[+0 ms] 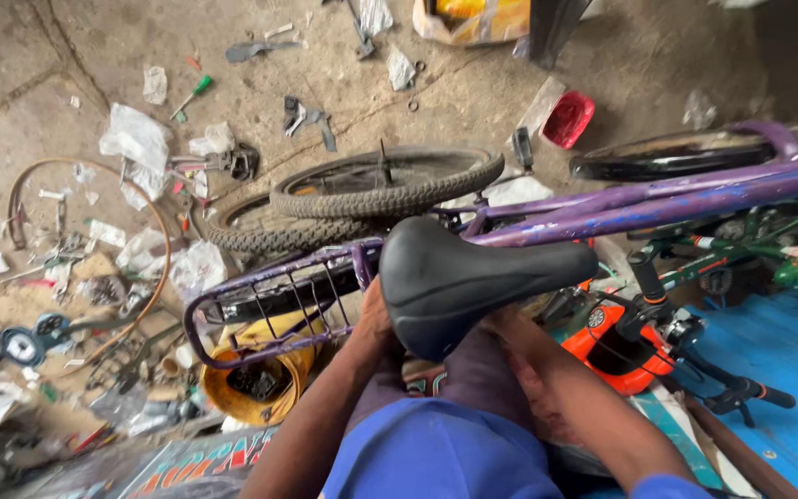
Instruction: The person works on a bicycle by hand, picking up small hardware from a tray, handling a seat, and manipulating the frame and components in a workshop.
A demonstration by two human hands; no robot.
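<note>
A purple bicycle frame [658,199] stands right in front of me, with a black saddle [473,277] at the centre. Both my forearms reach up under the saddle. My left hand [373,322] sits against the saddle's left underside, beside the purple rear carrier rack [270,300]. My right hand [502,322] is tucked beneath the saddle's right side, its fingers hidden. What either hand grips under the saddle is out of sight.
Two loose tyres [385,185] lie on the concrete floor behind the rack. A yellow bucket [251,383] stands below the rack. Tools, plastic wrappers and parts litter the left floor. An orange object [616,346], a green bicycle [787,254] and a red tub [568,118] are to the right.
</note>
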